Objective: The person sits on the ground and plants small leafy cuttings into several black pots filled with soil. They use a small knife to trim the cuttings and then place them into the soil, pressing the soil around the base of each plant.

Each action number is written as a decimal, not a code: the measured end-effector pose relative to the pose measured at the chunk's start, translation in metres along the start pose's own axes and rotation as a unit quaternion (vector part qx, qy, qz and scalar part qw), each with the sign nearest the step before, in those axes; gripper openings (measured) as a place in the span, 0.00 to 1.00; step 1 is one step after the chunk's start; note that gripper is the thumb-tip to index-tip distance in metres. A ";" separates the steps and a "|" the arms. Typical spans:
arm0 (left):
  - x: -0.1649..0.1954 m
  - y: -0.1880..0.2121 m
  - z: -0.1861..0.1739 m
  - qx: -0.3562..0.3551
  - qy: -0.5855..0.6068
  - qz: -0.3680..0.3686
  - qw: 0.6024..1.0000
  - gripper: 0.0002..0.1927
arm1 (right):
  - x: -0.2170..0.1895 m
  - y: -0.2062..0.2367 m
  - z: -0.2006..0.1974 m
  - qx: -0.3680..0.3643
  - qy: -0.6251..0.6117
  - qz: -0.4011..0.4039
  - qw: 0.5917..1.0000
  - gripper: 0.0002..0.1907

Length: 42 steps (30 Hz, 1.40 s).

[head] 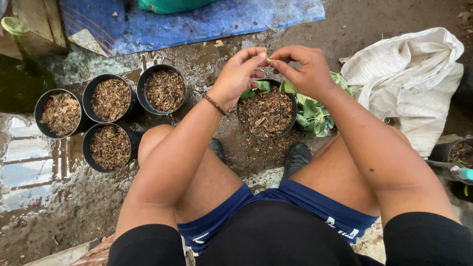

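Above the black pot (266,114) between the person's knees, both hands meet and pinch one small green cutting (267,57), held clear of the bark mix that fills the pot. Left hand (238,75) comes in from one side, thumb and forefinger closed on the piece; right hand (306,70) mirrors it, fingertips pressed on the same bit of stem, so both sets of fingers are grasping it and neither is loose. It looks feather-light and soft, likely to bruise or snap if squeezed hard, so a gentle pinch low on the stem seems the safer hold, rather than on the leaf blade. How much of it is hidden between the fingertips cannot be told. A few green leaves (256,88) already poke up at the far rim of the pot, and a loose heap of leafy cuttings (312,112) lies just beside it on the wet, muddy ground (59,207). Off to the left stand four more filled pots (111,100), close together. A white sack (409,79) sits crumpled to the right, a blue tarp (197,22) lies beyond, and another pot (458,153) peeks in at the right edge.
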State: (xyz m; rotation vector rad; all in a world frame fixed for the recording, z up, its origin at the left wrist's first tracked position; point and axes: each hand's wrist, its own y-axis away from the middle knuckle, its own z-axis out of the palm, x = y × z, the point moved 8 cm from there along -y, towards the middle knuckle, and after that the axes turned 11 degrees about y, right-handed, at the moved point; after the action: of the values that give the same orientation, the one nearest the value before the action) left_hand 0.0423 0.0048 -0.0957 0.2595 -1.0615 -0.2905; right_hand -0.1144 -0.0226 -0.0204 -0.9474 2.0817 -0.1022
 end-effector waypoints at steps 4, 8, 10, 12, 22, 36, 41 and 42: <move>-0.003 -0.007 -0.006 -0.014 0.038 -0.028 0.999 0.11 | 0.018 0.002 0.009 -0.034 -0.108 0.059 0.992 0.07; -0.014 -0.019 -0.016 0.005 -0.032 -0.048 0.998 0.12 | 0.041 0.002 0.014 -0.055 -0.073 0.093 0.991 0.07; -0.028 -0.027 -0.021 0.021 -0.101 -0.083 0.991 0.13 | 0.063 0.002 0.016 -0.083 -0.028 0.131 0.988 0.08; -0.042 -0.032 -0.025 0.007 -0.182 -0.100 0.978 0.15 | 0.085 0.006 0.023 -0.123 -0.003 0.156 0.980 0.09; -0.017 -0.053 -0.043 0.021 -0.216 0.036 0.976 0.17 | 0.198 0.046 0.115 -0.293 0.217 0.079 0.928 0.13; 0.026 -0.043 -0.047 0.043 -0.218 0.149 0.964 0.17 | 0.206 0.041 0.146 -0.296 0.336 0.078 0.891 0.11; 0.035 -0.036 -0.049 0.049 -0.229 0.150 0.961 0.16 | 0.201 0.041 0.152 -0.302 0.369 0.023 0.879 0.10; 0.037 -0.034 -0.049 0.053 -0.238 0.153 0.958 0.16 | 0.201 0.041 0.154 -0.307 0.376 0.018 0.874 0.10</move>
State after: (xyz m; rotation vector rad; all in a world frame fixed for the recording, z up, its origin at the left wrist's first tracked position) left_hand 0.0990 -0.0370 -0.1006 0.1188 -1.5760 -0.0121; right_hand -0.1039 -0.0880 -0.2682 -1.3961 2.9458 0.2768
